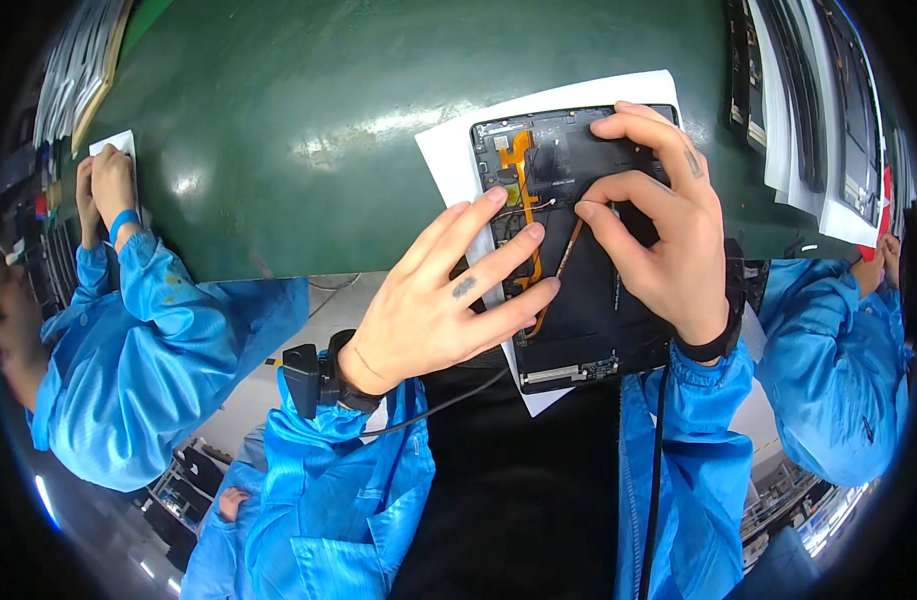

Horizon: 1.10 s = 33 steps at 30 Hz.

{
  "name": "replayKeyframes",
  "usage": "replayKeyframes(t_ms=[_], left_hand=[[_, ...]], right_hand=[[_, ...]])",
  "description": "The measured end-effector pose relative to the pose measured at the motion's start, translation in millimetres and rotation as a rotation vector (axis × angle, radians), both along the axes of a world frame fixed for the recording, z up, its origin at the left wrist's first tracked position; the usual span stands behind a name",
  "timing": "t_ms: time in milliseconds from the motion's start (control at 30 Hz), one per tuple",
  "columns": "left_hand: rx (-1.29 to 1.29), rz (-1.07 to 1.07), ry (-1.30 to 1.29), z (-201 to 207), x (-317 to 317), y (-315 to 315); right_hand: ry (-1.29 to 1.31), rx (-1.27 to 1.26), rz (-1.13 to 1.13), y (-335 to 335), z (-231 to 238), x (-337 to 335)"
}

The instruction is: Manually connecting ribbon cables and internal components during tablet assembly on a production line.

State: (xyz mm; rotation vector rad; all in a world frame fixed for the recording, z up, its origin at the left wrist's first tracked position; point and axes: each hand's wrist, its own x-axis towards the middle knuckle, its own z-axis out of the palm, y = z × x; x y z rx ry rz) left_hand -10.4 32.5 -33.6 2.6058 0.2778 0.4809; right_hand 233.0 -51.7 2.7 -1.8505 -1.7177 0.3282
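Note:
An opened tablet-like device (579, 355), black inside, lies on a white sheet (449, 160) at the table's near edge. My left hand (434, 290) rests over its left side with the fingers spread and holds nothing. Beneath those fingertips runs an orange flex cable (520, 150), with thin wires beside it. My right hand (664, 220) has thumb and index finger pinched at the upper end of a thin orange-brown strip (571, 250), which slants down toward the left fingers. The other right fingers reach over the device's upper right edge.
The green table (279, 110) spreads ahead. Racked dark panels with white sheets (809, 110) stand at right, and stacked thin panels (79, 75) at far left. A co-worker's hands (112, 190) hold a white piece at left; another person in blue (829, 360) sits at right.

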Motion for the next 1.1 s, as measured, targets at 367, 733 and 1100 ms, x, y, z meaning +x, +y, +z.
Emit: replayKeyframes(t_ms=[367,733,1100], left_hand=[[0.017,-0.017,0.029,1,0,2],[-0.009,-0.015,0.065,8,1,3],[0.058,-0.004,0.074,7,10,6]], right_hand=[[-0.008,-0.030,-0.001,0,2,0],[-0.004,-0.025,-0.010,-1,0,0],[-0.026,-0.028,-0.002,0,0,1]])
